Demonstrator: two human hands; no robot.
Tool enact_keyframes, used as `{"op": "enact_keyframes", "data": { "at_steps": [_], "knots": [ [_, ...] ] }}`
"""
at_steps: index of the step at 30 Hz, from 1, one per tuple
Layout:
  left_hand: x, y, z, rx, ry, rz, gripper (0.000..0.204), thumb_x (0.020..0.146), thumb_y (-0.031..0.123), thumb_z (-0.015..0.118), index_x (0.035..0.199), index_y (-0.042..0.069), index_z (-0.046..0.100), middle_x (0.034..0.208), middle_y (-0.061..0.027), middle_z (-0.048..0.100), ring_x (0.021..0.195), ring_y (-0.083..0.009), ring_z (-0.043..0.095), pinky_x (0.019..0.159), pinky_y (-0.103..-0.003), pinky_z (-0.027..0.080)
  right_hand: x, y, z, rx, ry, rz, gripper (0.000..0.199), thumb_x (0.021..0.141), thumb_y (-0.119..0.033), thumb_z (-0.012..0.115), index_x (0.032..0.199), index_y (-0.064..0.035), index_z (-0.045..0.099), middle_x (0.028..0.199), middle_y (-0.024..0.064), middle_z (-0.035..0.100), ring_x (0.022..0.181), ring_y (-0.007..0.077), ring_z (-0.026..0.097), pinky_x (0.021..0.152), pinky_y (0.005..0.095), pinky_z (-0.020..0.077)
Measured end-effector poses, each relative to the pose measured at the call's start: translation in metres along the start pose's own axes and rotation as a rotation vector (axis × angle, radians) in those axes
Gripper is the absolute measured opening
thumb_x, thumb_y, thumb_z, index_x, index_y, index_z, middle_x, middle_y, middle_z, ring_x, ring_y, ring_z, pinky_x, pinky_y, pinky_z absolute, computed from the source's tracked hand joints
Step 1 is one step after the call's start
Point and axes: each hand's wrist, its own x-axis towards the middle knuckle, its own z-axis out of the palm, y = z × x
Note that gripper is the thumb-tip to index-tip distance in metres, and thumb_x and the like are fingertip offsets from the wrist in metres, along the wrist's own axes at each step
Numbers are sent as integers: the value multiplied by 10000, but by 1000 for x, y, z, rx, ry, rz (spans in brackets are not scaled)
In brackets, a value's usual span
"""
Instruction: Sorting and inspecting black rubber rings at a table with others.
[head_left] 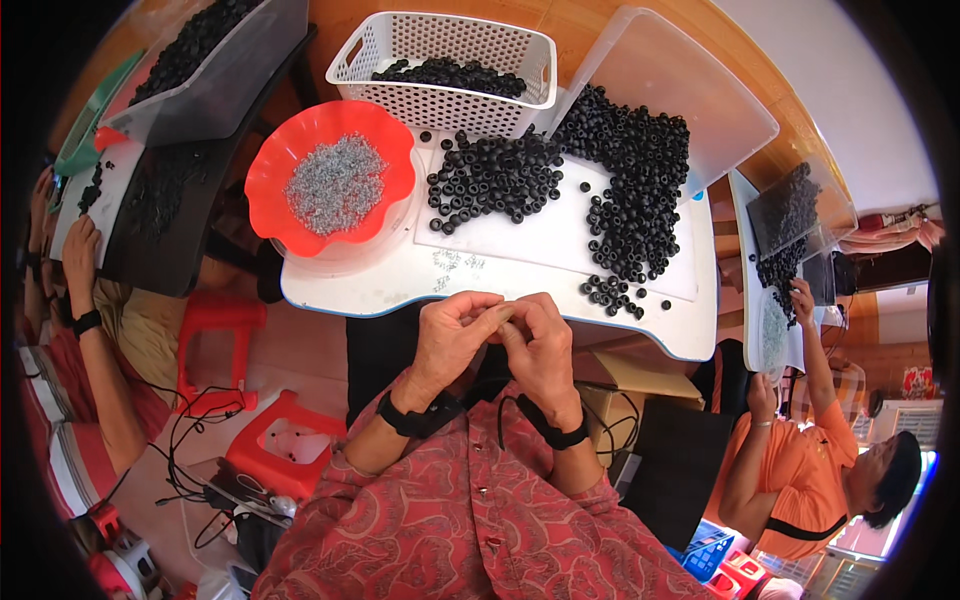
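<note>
- Neighbours are working at either side, one wearing an orange shirt; red stools are standing to the left.
- White table is bearing loose heaps of black bead-like pieces, a perforated basket and, at left, a red bowl holding tiny clear bits.
- Left hand and right hand are meeting fingertip to fingertip by the near edge; I can't tell what they're pinching, if anything.
- Fine fingertip work seems to be going on, probably calling next for a light, steady pinch.
</note>
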Motion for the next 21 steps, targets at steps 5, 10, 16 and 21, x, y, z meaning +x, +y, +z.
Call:
{"op": "enact_keyframes", "data": {
  "at_steps": [5, 10, 16, 21],
  "knots": [
    [-2, -4, 2, 105, 8, 24, 239, 919, 71, 653, 1107, -77, 648, 928, -101, 701, 811, -106, 653, 713, -243, 581, -4, 11, 5, -54, 40, 11, 138, 783, 51, 676, 907, 10, 634, 841, 121, 609, 690, 232, 647, 599, 318, 517],
    [-1, -6, 1, 298, -6, 128, 235, 943, 74, 608, 1135, -57, 640, 918, -82, 701, 811, -86, 634, 714, -230, 540, -2, 0, 6, 28, 76, 155, 119, 780, 12, 711, 881, 7, 649, 821, 127, 622, 653, 218, 641, 584, 318, 509],
    [2, -9, 4, 400, 48, 346, 190, 957, 79, 573, 1095, -45, 617, 851, -83, 675, 681, -106, 625, 613, -243, 520, -5, 10, 12, 181, 78, 206, 127, 813, -10, 713, 932, 0, 670, 846, 71, 628, 692, 108, 623, 592, 249, 488],
    [2, -9, 1, 170, 55, 160, 171, 979, 93, 546, 1076, -23, 626, 834, -71, 657, 678, -91, 619, 600, -234, 513, -6, 10, 20, 371, 262, 148, 172, 949, -42, 569, 1097, 30, 617, 1052, 70, 582, 838, 98, 584, 686, 217, 490]
  ]
}}
